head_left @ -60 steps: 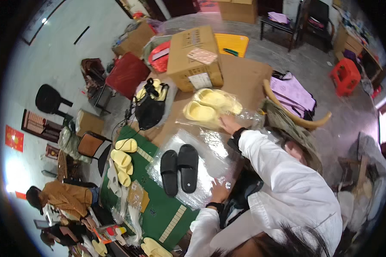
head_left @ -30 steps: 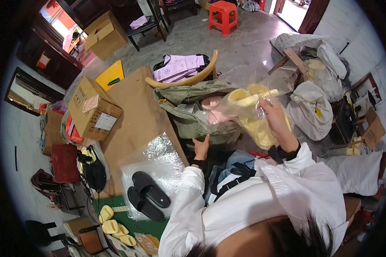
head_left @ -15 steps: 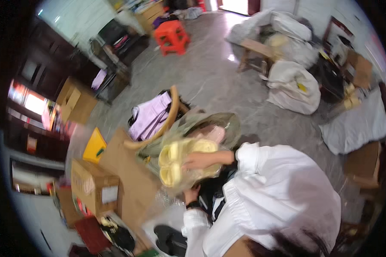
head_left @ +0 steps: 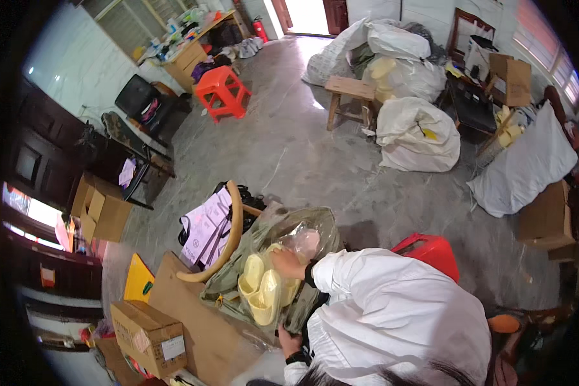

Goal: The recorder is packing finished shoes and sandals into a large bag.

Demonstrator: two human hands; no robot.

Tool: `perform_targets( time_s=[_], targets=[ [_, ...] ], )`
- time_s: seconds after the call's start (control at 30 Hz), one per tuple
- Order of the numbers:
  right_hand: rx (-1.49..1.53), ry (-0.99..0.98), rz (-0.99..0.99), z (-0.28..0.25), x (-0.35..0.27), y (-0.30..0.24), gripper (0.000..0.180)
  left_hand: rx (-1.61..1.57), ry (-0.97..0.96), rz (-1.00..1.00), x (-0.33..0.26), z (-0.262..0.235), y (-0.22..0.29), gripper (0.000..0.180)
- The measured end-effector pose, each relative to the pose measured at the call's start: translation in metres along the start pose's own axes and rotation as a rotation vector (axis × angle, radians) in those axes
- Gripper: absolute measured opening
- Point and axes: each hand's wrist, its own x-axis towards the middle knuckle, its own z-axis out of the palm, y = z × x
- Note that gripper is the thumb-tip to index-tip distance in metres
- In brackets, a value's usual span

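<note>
A pair of pale yellow slippers (head_left: 262,299), seemingly in clear plastic, lies at the mouth of a large translucent olive plastic bag (head_left: 321,222). My right hand (head_left: 288,264) reaches over the slippers from the right, its fingers closed at their upper end. More yellow shows just behind them, under that hand. Inside the big bag, a pink item (head_left: 307,243) shows through the plastic. Lower down, my left hand (head_left: 290,341) has its fingers curled at the bag's near edge, where the plastic looks pinched; the fingertips are partly hidden.
Left of the bag are a wooden-rimmed chair (head_left: 235,225) with lilac bags (head_left: 207,228), flat cardboard (head_left: 206,328) and a carton (head_left: 149,338). A red stool (head_left: 424,254) stands right of my arm. Farther off are an orange stool (head_left: 222,93), wooden bench (head_left: 350,89) and white sacks (head_left: 418,135).
My right hand has brought the yellow slippers down into the olive bag's mouth, turning them upright. My left hand has moved slightly lower. The whole view has shifted, bringing the red stool into sight.
</note>
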Motion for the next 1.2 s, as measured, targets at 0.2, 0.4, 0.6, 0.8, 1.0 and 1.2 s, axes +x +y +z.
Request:
perform_targets(
  time_s=[0.2,0.4,0.6,0.8,1.0,1.2],
  targets=[
    [-0.097,0.126,0.12,-0.019,-0.001,-0.006,0.052,-0.672,0.183,-0.428,0.021,0.024,0.062,0.028],
    [-0.178,-0.141,-0.635,-0.043,-0.003,-0.035,0.057,-0.754,0.671,-0.446,0.03,0.025,0.054,0.027],
    [-0.363,-0.784,-1.124,0.025,-0.06,-0.018,0.054,-0.591,0.755,-0.429,-0.004,0.036,0.049,0.036],
    [-0.557,-0.92,-1.139,0.068,-0.054,0.013,0.041,-0.187,1.118,-0.273,-0.018,0.037,0.085,0.031],
    [-0.895,-1.133,-1.273,0.062,-0.051,-0.009,0.035,-0.104,0.847,-0.21,-0.024,0.039,0.104,0.026],
    [-1.08,-1.132,-1.214,0.098,-0.054,0.009,0.039,-0.145,0.307,-0.325,-0.025,0.048,0.046,0.035]
  ],
)
